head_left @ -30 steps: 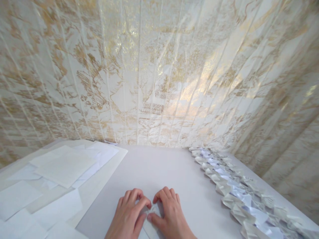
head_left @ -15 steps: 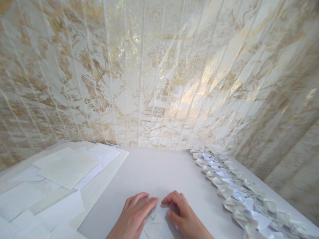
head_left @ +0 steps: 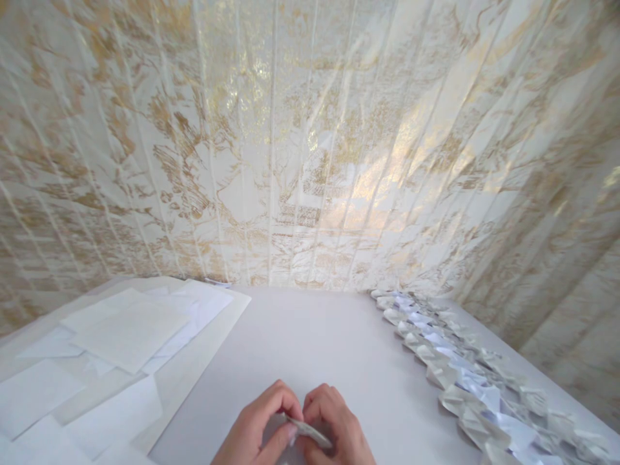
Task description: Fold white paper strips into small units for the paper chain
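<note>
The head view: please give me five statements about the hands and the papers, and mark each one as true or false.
1. The left hand and the right hand hold a small folded paper between them. True.
2. The flat sheets lie on the right side of the table. False: they lie on the left side.
3. Many folded paper pieces are lined up on the right side of the table. True.
4. The right hand rests on the flat sheets. False: it is at the small folded paper.
5. Some of the flat sheets overlap each other. True.
</note>
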`<action>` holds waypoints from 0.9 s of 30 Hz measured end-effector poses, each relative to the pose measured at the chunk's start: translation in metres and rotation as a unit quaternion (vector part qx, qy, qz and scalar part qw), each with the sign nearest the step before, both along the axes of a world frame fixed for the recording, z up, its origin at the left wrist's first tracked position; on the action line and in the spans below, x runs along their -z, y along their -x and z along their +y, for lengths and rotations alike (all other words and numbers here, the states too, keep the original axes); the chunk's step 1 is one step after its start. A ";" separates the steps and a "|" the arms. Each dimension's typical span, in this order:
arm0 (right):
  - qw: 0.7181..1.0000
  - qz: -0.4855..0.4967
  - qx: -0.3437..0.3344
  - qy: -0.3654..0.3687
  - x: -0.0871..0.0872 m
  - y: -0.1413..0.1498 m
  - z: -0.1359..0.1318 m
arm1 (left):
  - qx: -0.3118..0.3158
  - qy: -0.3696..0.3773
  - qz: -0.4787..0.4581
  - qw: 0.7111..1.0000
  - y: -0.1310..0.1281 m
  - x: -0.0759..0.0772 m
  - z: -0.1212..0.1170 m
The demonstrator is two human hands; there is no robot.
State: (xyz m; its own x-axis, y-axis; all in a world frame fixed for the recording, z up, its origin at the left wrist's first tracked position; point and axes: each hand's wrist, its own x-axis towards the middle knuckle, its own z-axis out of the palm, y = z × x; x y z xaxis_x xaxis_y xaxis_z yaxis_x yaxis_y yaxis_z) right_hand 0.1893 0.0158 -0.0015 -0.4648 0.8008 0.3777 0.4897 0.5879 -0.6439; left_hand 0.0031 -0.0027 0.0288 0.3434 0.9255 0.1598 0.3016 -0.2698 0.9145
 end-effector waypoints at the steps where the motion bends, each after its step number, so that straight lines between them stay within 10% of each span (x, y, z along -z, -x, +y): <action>1: 0.998 0.000 -0.005 -0.056 0.001 -0.001 0.000 | -0.018 0.000 0.006 1.000 0.000 0.001 0.000; 6: 0.936 -0.146 0.028 -0.319 -0.007 -0.004 0.003 | -0.087 -0.069 0.102 0.989 -0.003 0.013 -0.002; 14: 0.932 -0.084 0.024 -0.353 0.008 -0.010 0.003 | -0.027 -0.093 0.278 0.956 -0.002 0.015 0.000; 20: 0.973 -0.089 -0.035 -0.211 -0.001 -0.026 -0.002 | -0.013 -0.135 0.307 0.942 0.003 0.011 0.001; 27: 0.992 -0.085 0.078 0.056 -0.017 -0.025 -0.003 | -0.055 -0.135 0.284 0.948 0.000 0.012 -0.002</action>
